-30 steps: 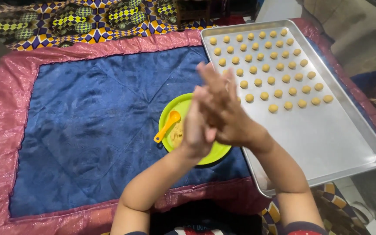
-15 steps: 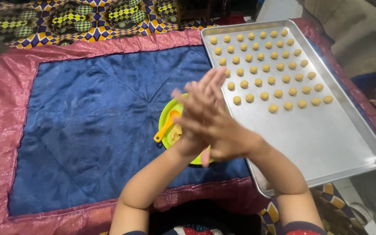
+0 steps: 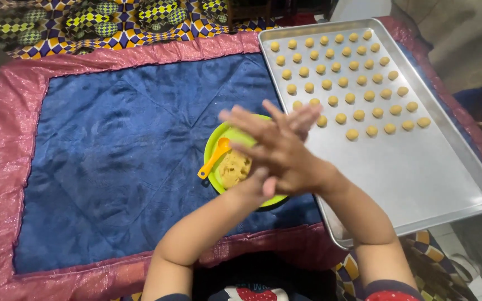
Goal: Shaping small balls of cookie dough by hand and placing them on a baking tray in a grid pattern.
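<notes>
Palms pressed flat together, right hand (image 3: 285,153) over left hand (image 3: 299,120), fingers spread, directly above green bowl (image 3: 218,161). Whatever's between them is hidden; can't tell. Dough lump (image 3: 234,167) sits in bowl w/ orange spoon (image 3: 214,158) at bowl's left rim. Baking tray (image 3: 419,173) w/ dough balls (image 3: 341,83) just right of bowl. Risk: a forearm clipping bowl or tray edge, scattering balls.

Bare forearms, dark top with red short sleeve (image 3: 389,294) edges.
</notes>
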